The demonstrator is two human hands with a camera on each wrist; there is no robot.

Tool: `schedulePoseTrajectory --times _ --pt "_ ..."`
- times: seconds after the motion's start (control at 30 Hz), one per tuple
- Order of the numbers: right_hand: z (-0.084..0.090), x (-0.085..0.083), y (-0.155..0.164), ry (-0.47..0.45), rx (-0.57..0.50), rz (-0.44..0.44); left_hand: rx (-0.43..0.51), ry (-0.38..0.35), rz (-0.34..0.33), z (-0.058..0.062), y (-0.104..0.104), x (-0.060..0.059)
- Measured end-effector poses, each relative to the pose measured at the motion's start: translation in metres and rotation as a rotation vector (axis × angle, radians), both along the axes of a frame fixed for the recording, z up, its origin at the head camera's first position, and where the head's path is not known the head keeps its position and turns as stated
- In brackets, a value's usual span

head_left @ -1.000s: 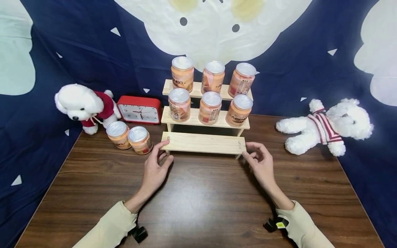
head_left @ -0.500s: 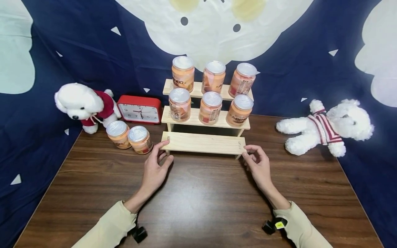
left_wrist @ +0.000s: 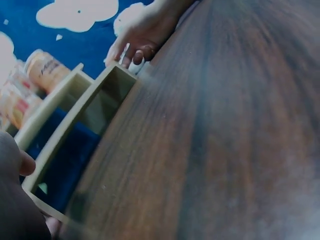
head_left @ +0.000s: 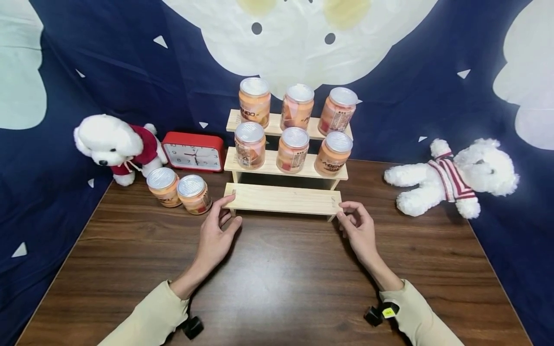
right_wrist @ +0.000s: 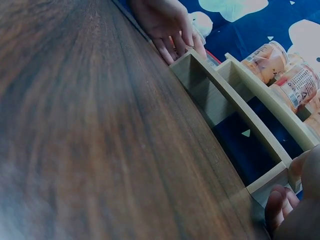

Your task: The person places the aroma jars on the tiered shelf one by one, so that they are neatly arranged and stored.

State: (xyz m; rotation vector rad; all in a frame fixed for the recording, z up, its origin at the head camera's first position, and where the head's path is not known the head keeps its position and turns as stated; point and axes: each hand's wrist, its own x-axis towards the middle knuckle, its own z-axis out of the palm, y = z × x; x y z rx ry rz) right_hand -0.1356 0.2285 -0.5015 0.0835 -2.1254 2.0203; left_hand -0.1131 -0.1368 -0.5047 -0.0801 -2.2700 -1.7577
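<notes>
A small pale wooden display riser (head_left: 283,199) stands at the front of a stepped row. Its left end is held by my left hand (head_left: 216,235), index fingertip over the top corner and thumb in front. My right hand (head_left: 360,230) has its fingers curled at the right end, by the corner and leg. In the right wrist view, fingers (right_wrist: 281,202) lie beside the end leg. Behind, the middle riser (head_left: 272,163) and the back riser (head_left: 274,126) each carry orange jars with silver lids, such as this jar (head_left: 293,151).
Two more jars (head_left: 194,193) stand on the brown table (head_left: 277,278) left of the risers. Behind them are a red clock (head_left: 193,152) and a white plush dog (head_left: 117,144). A plush toy in a striped top (head_left: 452,178) lies at right. A dark blue cloth hangs behind.
My right hand has shifted slightly left, closer in on the front riser's right end. My left hand stays at the other end. Jars and risers look unmoved; the head view has drifted a little.
</notes>
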Motion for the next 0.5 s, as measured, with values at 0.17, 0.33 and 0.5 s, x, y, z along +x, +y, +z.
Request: schedulePoseTrajectory --times 0.17,0.33,0.5 --pt "0.001 -0.001 0.000 -0.007 0.010 0.004 -0.098 -0.043 0.003 0.017 0.002 0.006" --pt "0.002 -0.001 -0.001 -0.013 0.023 0.004 -0.209 -0.003 0.034 0.020 0.002 0.009" --pt "0.002 0.000 -0.001 -0.019 0.032 0.004 -0.221 -0.029 0.044 0.042 0.006 0.017"
